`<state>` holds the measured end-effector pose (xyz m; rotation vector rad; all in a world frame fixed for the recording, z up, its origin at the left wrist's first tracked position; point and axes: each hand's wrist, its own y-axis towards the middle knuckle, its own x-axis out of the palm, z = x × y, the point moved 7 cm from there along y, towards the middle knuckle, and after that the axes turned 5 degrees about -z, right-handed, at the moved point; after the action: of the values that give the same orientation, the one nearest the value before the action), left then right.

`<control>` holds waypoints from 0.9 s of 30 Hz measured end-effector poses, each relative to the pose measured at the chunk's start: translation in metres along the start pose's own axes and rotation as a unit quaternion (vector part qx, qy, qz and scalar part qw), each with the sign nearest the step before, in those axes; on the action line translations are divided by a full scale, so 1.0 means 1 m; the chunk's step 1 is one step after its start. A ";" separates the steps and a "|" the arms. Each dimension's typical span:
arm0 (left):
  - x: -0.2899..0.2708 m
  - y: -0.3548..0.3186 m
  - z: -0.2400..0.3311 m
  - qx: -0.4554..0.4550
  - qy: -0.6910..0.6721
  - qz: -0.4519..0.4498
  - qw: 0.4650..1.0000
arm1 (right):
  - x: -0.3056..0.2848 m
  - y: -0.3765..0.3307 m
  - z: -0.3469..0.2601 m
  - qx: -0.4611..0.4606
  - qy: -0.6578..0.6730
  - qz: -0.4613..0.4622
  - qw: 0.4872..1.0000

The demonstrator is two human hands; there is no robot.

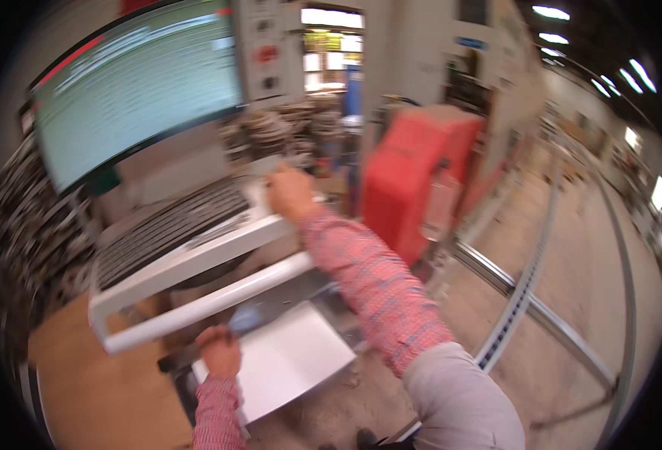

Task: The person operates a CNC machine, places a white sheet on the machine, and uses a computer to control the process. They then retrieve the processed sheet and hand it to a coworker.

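On my feed, the white sheet (293, 360) lies just right of the left hand (220, 351), long axis slanting away rightward; the right hand (290, 193) is farther, at the keyboard shelf (196, 261). Through blur, I cannot tell whether either pinches anything.

Showing white on the paper sheet (290, 364) and keyboard tray (196, 265), pinkish red patterned with blue-grey on the right sleeve (380, 289), pale teal on the screen (143, 94), bright red on the machine housing (410, 184).
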<state>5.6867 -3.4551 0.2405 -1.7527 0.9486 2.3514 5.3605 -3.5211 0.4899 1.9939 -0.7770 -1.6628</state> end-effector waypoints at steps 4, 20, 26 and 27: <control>-0.007 0.004 0.026 0.027 -0.005 0.048 0.998 | -0.029 -0.014 0.007 0.007 -0.020 0.006 1.000; -0.007 0.010 0.033 0.007 -0.027 -0.034 0.999 | -0.017 -0.011 0.021 0.010 -0.008 -0.001 1.000; -0.016 -0.004 0.008 -0.005 -0.001 -0.009 1.000 | -0.012 -0.007 -0.019 -0.016 0.021 0.018 0.999; -0.014 -0.003 0.012 0.001 0.004 -0.002 1.000 | -0.016 -0.010 -0.012 -0.009 0.015 0.011 1.000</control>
<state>5.6826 -3.4428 0.2538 -1.7634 0.9462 2.3418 5.3718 -3.5034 0.4982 1.9858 -0.7671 -1.6179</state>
